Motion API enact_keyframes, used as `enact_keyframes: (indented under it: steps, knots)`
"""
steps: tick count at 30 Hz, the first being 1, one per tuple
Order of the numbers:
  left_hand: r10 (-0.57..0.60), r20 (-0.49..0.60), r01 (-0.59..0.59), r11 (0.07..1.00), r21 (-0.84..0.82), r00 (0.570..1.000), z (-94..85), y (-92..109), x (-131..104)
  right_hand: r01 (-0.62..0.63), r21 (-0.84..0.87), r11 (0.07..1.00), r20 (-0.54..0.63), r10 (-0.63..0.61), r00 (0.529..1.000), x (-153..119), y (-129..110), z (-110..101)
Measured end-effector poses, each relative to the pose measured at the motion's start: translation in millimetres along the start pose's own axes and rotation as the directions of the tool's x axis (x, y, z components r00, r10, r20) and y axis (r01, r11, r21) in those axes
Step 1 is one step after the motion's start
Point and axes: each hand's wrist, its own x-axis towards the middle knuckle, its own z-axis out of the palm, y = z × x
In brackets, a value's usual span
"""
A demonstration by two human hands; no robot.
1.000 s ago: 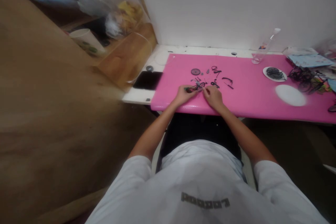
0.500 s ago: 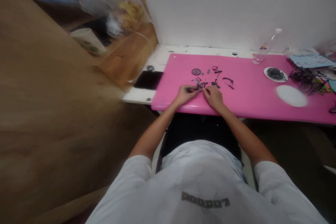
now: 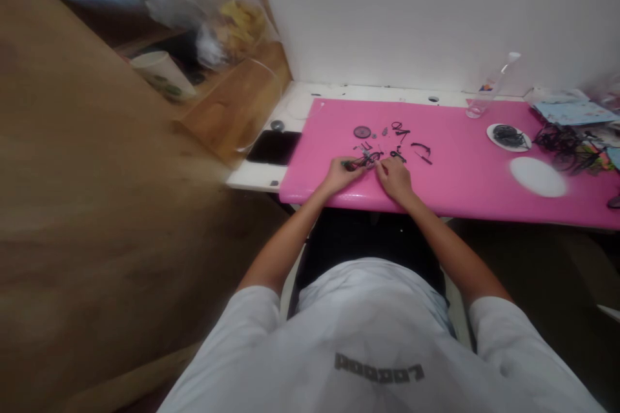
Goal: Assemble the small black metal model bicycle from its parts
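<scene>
My left hand (image 3: 341,174) has its grip pinched on a small dark assembly (image 3: 369,159), low over the pink sheet (image 3: 455,174) near the front edge of the bench (image 3: 252,179). My right hand (image 3: 393,176) meets it from the other side, fingertips at its near end — whether that grip is closed on anything, I cannot tell. A grey disc (image 3: 362,132) lies just beyond, with black loose parts (image 3: 400,131) beside it.
</scene>
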Motion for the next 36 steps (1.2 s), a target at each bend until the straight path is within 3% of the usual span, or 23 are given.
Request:
enact_keyframes:
  steps: [4, 20, 30, 36]
  knots:
    - [0.002, 0.001, -0.002, 1.000, -0.014, 1.000, 0.0, -1.4, 0.6, -0.008, 0.047, 0.999, -0.047, 0.010, 0.999, -0.7, -1.2, -0.9]
    - [0.009, -0.003, -0.009, 1.000, -0.005, 1.000, -0.2, -2.4, 1.2, 0.013, 0.046, 0.999, -0.055, -0.011, 0.998, -0.6, -2.3, -2.1]
    - [-0.016, -0.012, 0.016, 1.000, -0.018, 1.000, 0.9, 1.4, 0.1, -0.018, -0.004, 1.000, -0.003, 0.018, 1.000, 0.3, -1.4, -1.8]
    - [-0.003, 0.000, 0.003, 1.000, -0.013, 1.000, -0.6, -1.7, 0.6, 0.005, 0.043, 0.999, -0.056, -0.002, 0.998, -0.1, -0.6, -1.3]
